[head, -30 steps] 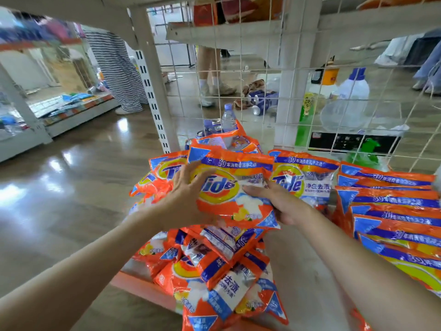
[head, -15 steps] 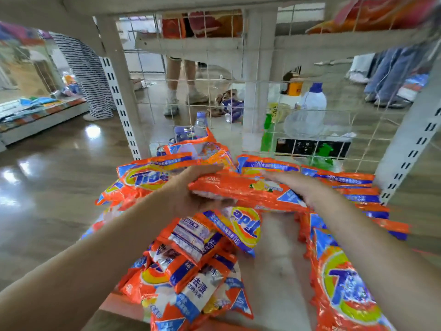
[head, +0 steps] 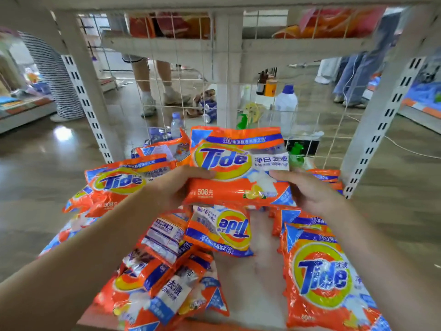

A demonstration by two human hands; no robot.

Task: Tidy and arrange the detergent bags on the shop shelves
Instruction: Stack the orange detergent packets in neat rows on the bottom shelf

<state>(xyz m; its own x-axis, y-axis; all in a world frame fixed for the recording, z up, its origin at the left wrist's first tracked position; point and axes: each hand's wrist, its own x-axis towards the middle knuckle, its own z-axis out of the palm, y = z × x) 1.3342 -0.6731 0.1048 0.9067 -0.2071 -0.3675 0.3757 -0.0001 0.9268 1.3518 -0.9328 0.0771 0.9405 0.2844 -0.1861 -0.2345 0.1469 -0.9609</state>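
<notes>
An orange Tide detergent bag [head: 238, 163] stands upright above the middle of the shelf, logo facing me. My left hand [head: 176, 185] grips its lower left edge and my right hand [head: 307, 189] grips its lower right edge. A stack of Tide bags [head: 119, 182] lies at the left. A jumbled pile of bags [head: 167, 271] covers the front left, with one upside-down bag [head: 222, 230] in the middle. More bags [head: 319, 278] are stacked at the right front.
The white shelf board [head: 253, 283] shows between the piles. A wire mesh back panel [head: 310, 96] and slotted white uprights [head: 81, 96] frame the shelf. Bottles [head: 286, 103] and people's legs [head: 148, 87] are visible beyond the mesh.
The bag in both hands went from lying flat half a second ago to standing upright with its front toward me. My view shifted right and down.
</notes>
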